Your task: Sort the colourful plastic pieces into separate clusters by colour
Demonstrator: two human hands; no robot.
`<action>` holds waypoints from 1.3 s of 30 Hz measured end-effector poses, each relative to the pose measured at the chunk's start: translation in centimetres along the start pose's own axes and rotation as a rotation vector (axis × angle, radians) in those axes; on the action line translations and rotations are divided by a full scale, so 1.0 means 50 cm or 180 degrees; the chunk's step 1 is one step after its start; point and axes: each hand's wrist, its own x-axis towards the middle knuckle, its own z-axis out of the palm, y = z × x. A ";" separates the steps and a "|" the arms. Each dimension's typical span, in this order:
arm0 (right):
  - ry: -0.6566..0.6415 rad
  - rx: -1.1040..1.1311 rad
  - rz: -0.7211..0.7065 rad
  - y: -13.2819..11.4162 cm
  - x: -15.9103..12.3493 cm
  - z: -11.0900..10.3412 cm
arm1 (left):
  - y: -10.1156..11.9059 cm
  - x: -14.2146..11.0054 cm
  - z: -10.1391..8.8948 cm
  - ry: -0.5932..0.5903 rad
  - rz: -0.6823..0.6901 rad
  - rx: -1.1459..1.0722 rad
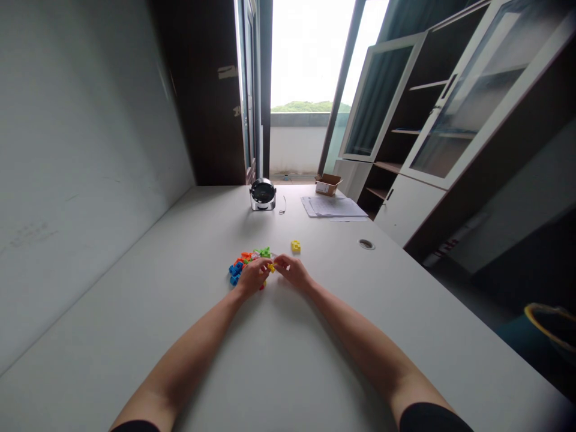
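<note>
My left hand point(253, 278) is closed on a small yellow toy building block point(271, 267) at its fingertips. Close against that block, my right hand point(293, 271) has its fingers bent together in a pinch; what lies between them is too small to make out. Blue blocks point(235, 273) lie left of my left hand, with orange blocks point(243, 258) and green blocks point(264, 252) behind it. Part of this pile is hidden by the hand. Another yellow block piece point(296, 246) sits apart, just beyond my right hand.
On the white table point(202, 240) stands a round black device on a silver stand point(263, 193), with a thin cord point(283, 206) beside it. Papers point(335, 207) and an open cardboard box point(328, 185) are at the far right. A cable hole point(366, 244) is nearer.
</note>
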 end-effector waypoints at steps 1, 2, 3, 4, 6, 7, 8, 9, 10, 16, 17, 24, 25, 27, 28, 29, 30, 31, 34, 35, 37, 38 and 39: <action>-0.0025 0.0063 -0.0010 0.000 0.000 -0.002 | 0.001 0.000 -0.001 0.0020 0.0010 -0.0011; -0.0038 0.0131 -0.0012 -0.001 0.000 -0.003 | 0.002 0.001 -0.001 0.0068 0.0027 -0.0032; -0.0038 0.0195 0.0003 0.000 0.001 -0.005 | 0.003 0.001 0.000 0.0134 0.0045 -0.0058; -0.0029 0.0249 0.0035 0.000 0.001 -0.006 | 0.003 0.001 0.000 0.0209 0.0049 -0.0085; -0.0036 0.0326 0.0117 0.000 0.003 -0.008 | 0.005 0.001 0.000 0.0335 0.0014 -0.0126; -0.0065 0.0348 0.0141 0.000 0.003 -0.008 | 0.006 0.000 0.000 0.0369 -0.0010 -0.0138; -0.0105 0.0360 0.0143 -0.001 0.003 -0.007 | 0.006 0.000 0.000 0.0378 -0.0023 -0.0145; -0.0138 0.0363 0.0128 -0.002 0.003 -0.007 | 0.007 0.000 -0.001 0.0374 -0.0018 -0.0148; -0.0159 0.0354 0.0107 -0.003 0.003 -0.006 | 0.008 -0.001 -0.002 0.0366 0.0000 -0.0143; -0.0234 0.0354 -0.0015 -0.014 0.001 -0.006 | 0.010 -0.002 -0.006 0.0361 0.0021 -0.0076; -0.0257 0.0358 -0.0019 -0.015 0.001 -0.007 | 0.010 -0.002 -0.006 0.0342 0.0004 -0.0060; -0.0182 0.0261 0.0069 -0.010 0.002 -0.006 | 0.004 -0.002 -0.004 0.0114 -0.0022 0.0172; -0.0179 0.0267 0.0062 -0.009 0.002 -0.005 | 0.003 -0.001 -0.004 0.0109 0.0004 0.0181; -0.0165 0.0283 0.0019 -0.009 0.003 -0.004 | 0.002 -0.001 -0.002 0.0130 0.0038 0.0166; -0.0148 0.0297 -0.0010 -0.010 0.002 -0.004 | 0.001 -0.001 -0.002 0.0160 0.0031 0.0144; -0.0129 0.0317 -0.0036 -0.010 0.002 -0.004 | 0.000 -0.001 -0.001 0.0205 0.0005 0.0118; -0.0117 0.0345 -0.0051 -0.011 0.002 -0.004 | -0.001 -0.001 0.000 0.0260 -0.0036 0.0092; -0.0119 0.0377 -0.0049 -0.011 0.002 -0.004 | -0.002 -0.001 0.001 0.0319 -0.0087 0.0071; -0.0216 0.0460 0.0035 -0.011 0.002 -0.007 | -0.008 0.000 0.004 0.0419 -0.0191 0.0060; -0.0273 0.0475 0.0061 -0.012 0.002 -0.008 | -0.011 0.001 0.004 0.0413 -0.0187 0.0068; -0.0378 0.0483 0.0062 -0.012 0.002 -0.010 | -0.014 0.002 0.005 0.0369 -0.0106 0.0108; -0.0411 0.0473 0.0035 -0.012 0.002 -0.012 | -0.016 0.003 0.006 0.0327 -0.0035 0.0138; -0.0428 0.0456 -0.0003 -0.013 0.002 -0.012 | -0.017 0.003 0.006 0.0273 0.0044 0.0172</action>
